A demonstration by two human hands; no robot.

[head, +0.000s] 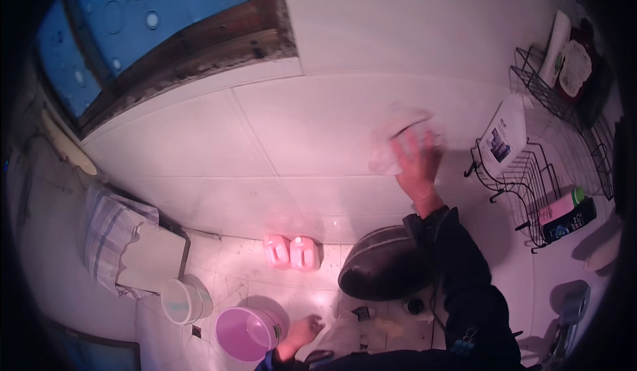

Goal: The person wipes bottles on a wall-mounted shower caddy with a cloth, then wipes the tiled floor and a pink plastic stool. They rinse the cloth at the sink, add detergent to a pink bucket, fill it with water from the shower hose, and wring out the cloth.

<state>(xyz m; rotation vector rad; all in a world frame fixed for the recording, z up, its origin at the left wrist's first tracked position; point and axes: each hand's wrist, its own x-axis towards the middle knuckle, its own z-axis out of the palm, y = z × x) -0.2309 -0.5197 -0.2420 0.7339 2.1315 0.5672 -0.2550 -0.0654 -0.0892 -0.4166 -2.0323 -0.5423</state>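
My right hand [417, 167] is spread over a pale cloth [385, 147], pressing it flat against the white tiled wall [338, 122]. Both the cloth and the fingers are blurred. Lower down, my left hand [301, 333] hangs beside a pink-purple bucket [244, 333], its fingers curled; whether anything sits inside them is hidden. A large black basin [383, 266] leans below my right forearm, close to the foot of the wall.
Two pink jugs [291, 253] stand on the floor against the wall. A white bucket [184, 301] is at the left, near a box under a checked cloth [107, 236]. Black wire racks [527, 172] with bottles project at the right. A wood-framed window [189, 37] is upper left.
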